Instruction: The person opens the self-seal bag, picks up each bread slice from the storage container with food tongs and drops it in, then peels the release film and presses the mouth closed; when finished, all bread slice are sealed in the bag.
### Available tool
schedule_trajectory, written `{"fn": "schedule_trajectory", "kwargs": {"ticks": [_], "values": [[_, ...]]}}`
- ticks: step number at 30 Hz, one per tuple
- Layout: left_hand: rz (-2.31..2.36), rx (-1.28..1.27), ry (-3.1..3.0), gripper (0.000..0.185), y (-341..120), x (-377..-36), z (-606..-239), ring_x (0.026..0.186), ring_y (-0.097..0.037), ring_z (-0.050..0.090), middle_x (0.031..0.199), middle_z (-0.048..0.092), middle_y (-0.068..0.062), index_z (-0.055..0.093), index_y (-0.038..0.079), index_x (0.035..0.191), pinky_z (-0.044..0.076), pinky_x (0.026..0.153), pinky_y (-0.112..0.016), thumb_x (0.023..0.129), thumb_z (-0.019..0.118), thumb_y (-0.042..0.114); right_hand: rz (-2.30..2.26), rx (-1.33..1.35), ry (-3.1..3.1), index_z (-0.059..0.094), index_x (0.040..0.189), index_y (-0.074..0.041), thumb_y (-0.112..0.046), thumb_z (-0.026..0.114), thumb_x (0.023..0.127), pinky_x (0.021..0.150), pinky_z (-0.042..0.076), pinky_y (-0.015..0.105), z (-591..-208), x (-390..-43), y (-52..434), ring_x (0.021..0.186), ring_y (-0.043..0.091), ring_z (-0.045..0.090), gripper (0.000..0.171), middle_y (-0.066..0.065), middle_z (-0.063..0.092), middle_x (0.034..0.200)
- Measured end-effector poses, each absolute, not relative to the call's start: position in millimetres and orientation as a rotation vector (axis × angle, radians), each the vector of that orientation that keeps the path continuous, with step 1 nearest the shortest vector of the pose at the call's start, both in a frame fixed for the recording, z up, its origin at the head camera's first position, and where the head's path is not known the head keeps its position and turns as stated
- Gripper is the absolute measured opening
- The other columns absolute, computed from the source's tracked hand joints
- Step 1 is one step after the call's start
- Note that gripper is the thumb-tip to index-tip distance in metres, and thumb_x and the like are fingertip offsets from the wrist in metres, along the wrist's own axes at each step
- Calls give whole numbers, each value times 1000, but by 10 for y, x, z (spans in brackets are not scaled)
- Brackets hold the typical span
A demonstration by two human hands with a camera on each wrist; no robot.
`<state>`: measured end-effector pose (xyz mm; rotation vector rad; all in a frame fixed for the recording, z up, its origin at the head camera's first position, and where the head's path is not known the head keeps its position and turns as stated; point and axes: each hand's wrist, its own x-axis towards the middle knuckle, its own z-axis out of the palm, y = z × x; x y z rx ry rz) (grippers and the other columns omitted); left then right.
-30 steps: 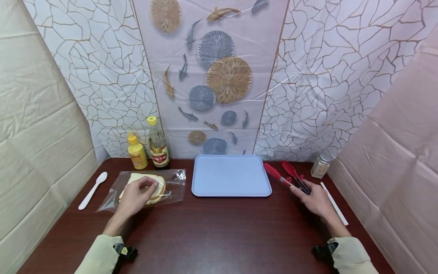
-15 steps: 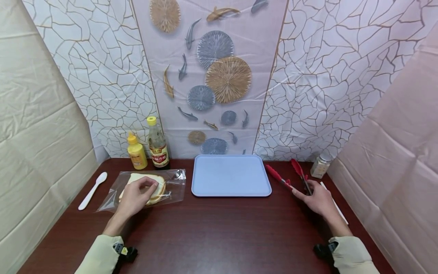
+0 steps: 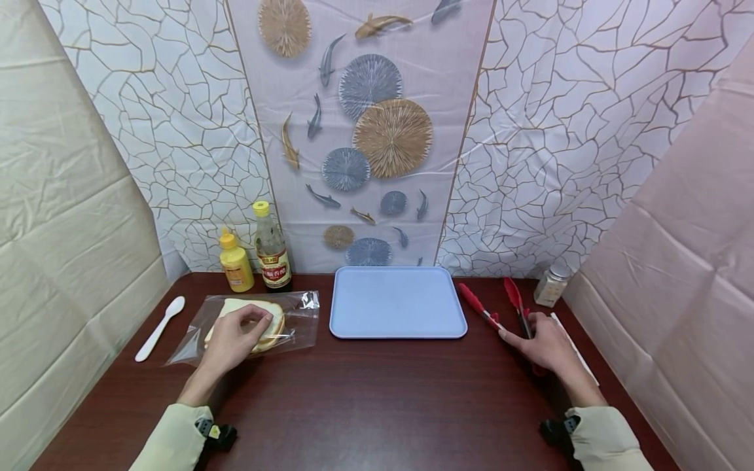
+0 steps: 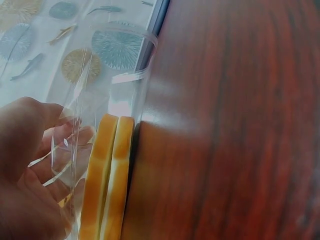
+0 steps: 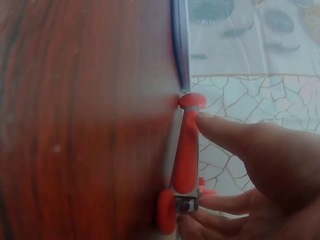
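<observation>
Two slices of bread [image 3: 268,322] lie in a clear plastic bag [image 3: 297,320] on the dark wooden table [image 3: 377,392], left of a pale blue tray [image 3: 397,302]. My left hand [image 3: 250,322] rests on top of the bag, fingers curled over the bread. In the left wrist view the bread's crust edges [image 4: 109,175] show beside my left hand [image 4: 45,150], seen through the film. Right of the tray lie red tongs [image 3: 489,313], arms spread. My right hand [image 3: 518,327] grips their hinge end, index finger along one arm. The right wrist view shows my right hand [image 5: 250,150] on the tongs [image 5: 186,155].
A yellow squeeze bottle [image 3: 235,265] and a dark sauce bottle [image 3: 272,252] stand at the back left. A white spoon [image 3: 159,327] lies at the far left. A small jar [image 3: 550,286] and a white stick [image 3: 577,353] sit at the right. Fabric screens surround the table.
The tongs' right arm has swung outward, so the tips stand wider apart, and my right hand has closed in on the hinge end. The left hand has stayed on the bread bag.
</observation>
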<state>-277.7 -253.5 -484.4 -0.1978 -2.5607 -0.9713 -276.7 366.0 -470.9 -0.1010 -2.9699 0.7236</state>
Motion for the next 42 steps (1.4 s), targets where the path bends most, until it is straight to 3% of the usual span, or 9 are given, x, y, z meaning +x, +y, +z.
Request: {"fn": "schedule_trajectory", "kwargs": {"ticks": [5,12,16,19,23,29,35,42], "values": [[-969,-212,-2561,14,-2537,-2796,-4846,92,-18,71,96,83,0,82,15,103,54,84,-39,102,77,29,653,-169,-2821,55,135,11,-64,82,89,84,51,59,-4672,-2764,3564,105,46,56,91,32,60,115],[-985,-243,-2562,29,-2563,-2897,-4760,108,-31,77,107,84,-7,81,12,113,61,96,-54,109,67,37,756,5,-2460,68,115,2,-30,84,95,86,46,48,-4523,-2833,3182,100,40,62,41,25,69,108],[-1003,-300,-2509,21,-2504,-3049,-4704,109,-35,78,109,83,-10,79,11,114,60,97,-59,109,68,28,844,146,-2395,72,110,0,-17,83,95,83,50,41,-4496,-2952,2788,93,35,69,25,19,74,102],[-997,-352,-2479,15,-2354,-3179,-4692,105,-35,78,111,82,-11,79,10,115,61,93,-57,106,71,19,950,251,-2411,74,112,0,-13,82,95,81,55,44,-4530,-3057,2406,92,35,71,23,16,76,100],[-952,-408,-2551,23,-2142,-3351,-4697,115,-38,76,123,79,-15,76,8,125,61,97,-56,105,71,19,1132,401,-2438,75,114,0,-10,81,95,81,60,49,-4617,-3181,1842,94,35,73,23,15,78,99],[-782,-389,-2705,36,-1996,-3490,-4749,125,-39,70,134,74,-19,71,5,135,56,106,-58,104,71,24,1317,602,-2468,78,112,-1,-8,77,98,76,61,29,-4698,-3285,1061,90,25,75,16,10,80,97],[-595,-366,-2699,30,-1996,-3496,-4804,114,-38,73,125,78,-17,75,6,128,59,98,-58,102,73,22,1381,788,-2536,82,114,-4,-10,74,102,82,63,26,-4708,-3295,494,94,22,79,16,7,84,106],[-714,-339,-2691,14,-2010,-3477,-4832,108,-34,73,113,76,-12,79,11,112,60,96,-55,102,74,20,1375,813,-2612,81,120,-4,-13,72,104,89,65,31,-4816,-3309,116,102,22,80,20,7,83,116]]}}
